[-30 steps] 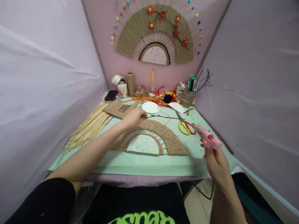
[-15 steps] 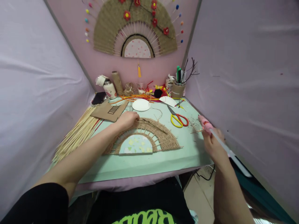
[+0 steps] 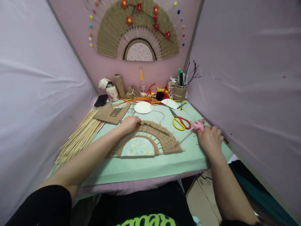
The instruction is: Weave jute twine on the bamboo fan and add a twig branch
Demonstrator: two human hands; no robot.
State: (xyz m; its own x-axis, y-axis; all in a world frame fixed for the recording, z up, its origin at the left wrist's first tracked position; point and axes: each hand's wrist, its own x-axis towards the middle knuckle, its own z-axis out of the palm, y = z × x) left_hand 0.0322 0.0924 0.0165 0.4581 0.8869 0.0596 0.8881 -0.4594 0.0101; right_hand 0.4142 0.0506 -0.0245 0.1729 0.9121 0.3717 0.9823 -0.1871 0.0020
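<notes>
A woven twine fan (image 3: 171,142) with a pale patterned half-circle (image 3: 137,146) at its base lies on the table. Along its upper band runs a thin dark twig (image 3: 155,124). My left hand (image 3: 130,124) is closed at the twig's left end, fingertips pressed together on the fan's top edge. To the right of the fan, my right hand (image 3: 211,140) is wrapped round a pink glue gun (image 3: 198,125), partly hidden by the hand. A blurred pale streak, perhaps the glue stick, reaches from the gun toward the fan. Scissors (image 3: 181,123) with yellow and red handles lie nearby.
Thin sticks (image 3: 77,135) and a cardboard piece (image 3: 111,113) lie at left. White card shapes (image 3: 143,107), a phone (image 3: 101,100), a bottle (image 3: 112,91), coloured stems and a pen holder (image 3: 180,92) are at the back. A decorated fan (image 3: 108,37) hangs on the wall.
My right hand has moved the glue gun up and leftward over the table and turned it, so its long pale stick no longer points down right. My left hand stays at the twig.
</notes>
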